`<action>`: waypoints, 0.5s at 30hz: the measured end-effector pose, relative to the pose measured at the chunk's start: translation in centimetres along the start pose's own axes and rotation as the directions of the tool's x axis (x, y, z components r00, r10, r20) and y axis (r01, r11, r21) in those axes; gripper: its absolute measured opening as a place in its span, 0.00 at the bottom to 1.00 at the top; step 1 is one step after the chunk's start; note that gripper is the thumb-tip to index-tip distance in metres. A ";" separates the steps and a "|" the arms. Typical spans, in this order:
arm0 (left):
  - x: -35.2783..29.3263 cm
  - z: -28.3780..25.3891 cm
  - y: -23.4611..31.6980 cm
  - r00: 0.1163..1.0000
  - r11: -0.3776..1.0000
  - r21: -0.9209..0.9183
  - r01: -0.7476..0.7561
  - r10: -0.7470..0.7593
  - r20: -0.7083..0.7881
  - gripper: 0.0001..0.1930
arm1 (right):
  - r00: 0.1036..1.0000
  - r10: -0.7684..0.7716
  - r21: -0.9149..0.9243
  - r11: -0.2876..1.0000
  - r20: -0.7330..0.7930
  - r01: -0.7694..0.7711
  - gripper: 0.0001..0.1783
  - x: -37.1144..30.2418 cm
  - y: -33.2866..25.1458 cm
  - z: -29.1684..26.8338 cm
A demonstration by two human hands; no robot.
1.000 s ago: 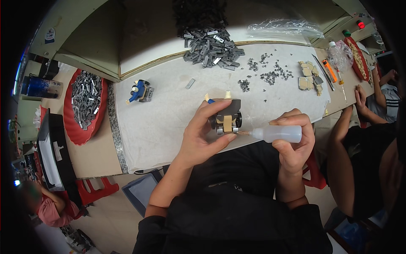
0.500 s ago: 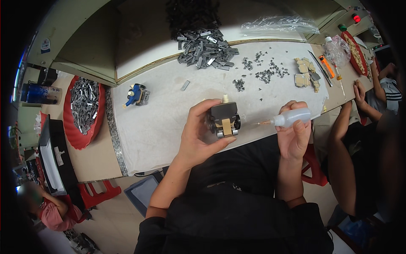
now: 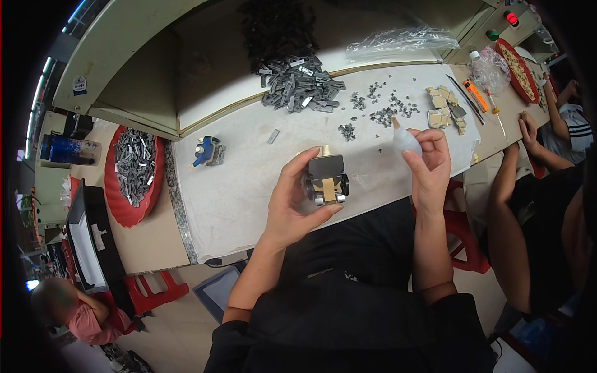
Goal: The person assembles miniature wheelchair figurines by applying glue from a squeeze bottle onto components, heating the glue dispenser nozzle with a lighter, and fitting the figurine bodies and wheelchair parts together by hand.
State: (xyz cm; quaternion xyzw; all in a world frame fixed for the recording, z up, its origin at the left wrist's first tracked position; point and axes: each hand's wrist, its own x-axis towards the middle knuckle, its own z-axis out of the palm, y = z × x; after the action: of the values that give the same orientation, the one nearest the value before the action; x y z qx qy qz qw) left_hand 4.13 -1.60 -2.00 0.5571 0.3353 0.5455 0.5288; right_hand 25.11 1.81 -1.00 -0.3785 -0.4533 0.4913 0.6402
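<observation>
My left hand (image 3: 291,202) grips a small toy vehicle (image 3: 327,177) with a dark panel, tan strip, black wheels and a cream knob on top. In my right hand (image 3: 430,165) is a translucent squeeze bottle (image 3: 406,144), its thin nozzle pointing up and away from me. The bottle and the toy are apart. Beyond them, small dark grey parts (image 3: 382,116) lie scattered on the white sheet (image 3: 242,186). A blue figure with grey parts (image 3: 208,152) rests at the left, and a single grey piece (image 3: 273,136) lies between it and the pile.
A heap of grey pieces (image 3: 301,87) sits at the back by the shelf. Tan parts (image 3: 439,115), an orange cutter (image 3: 476,94) and a clear plastic bag (image 3: 491,67) lie at right. Red trays (image 3: 114,202) flank the table. Other people sit at right and far left.
My right hand has swung the bottle from lying sideways, aimed at the toy, to upright with its nozzle up. My left hand keeps the toy in nearly the same place.
</observation>
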 end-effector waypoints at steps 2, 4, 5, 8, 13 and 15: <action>0.1 0.1 0.0 1.000 1.000 0.013 -0.007 0.007 -0.001 0.39 | 0.999 -0.027 -0.083 0.996 0.042 0.031 0.20 -0.1 0.4 -0.2; 0.2 0.2 0.1 1.000 1.000 0.003 0.023 -0.023 -0.002 0.39 | 0.986 -0.022 -0.186 0.981 0.168 0.054 0.24 -0.4 1.6 -0.5; 0.2 0.2 0.1 1.000 1.000 0.003 0.026 -0.026 -0.002 0.39 | 0.986 -0.020 -0.186 0.981 0.167 0.051 0.24 -0.4 1.6 -0.3; 0.1 0.0 0.0 1.000 0.999 0.028 0.018 -0.018 -0.009 0.39 | 0.972 0.046 -0.280 0.960 0.232 0.021 0.25 -0.3 1.7 0.2; 0.1 0.0 0.0 1.000 0.998 0.056 -0.002 0.003 -0.015 0.39 | 0.974 0.010 -0.499 0.860 0.227 0.107 0.25 -0.4 1.1 -0.1; 0.1 0.1 0.1 1.000 0.998 0.058 0.004 -0.003 -0.013 0.38 | 0.973 -0.004 -0.511 0.850 0.232 0.126 0.26 -0.4 0.9 0.0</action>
State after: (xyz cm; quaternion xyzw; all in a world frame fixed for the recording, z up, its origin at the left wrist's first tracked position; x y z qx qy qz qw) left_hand 4.21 -1.58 -1.84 0.5679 0.3554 0.5383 0.5113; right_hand 24.81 1.61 -1.94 -0.4652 -0.6508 0.3668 0.4749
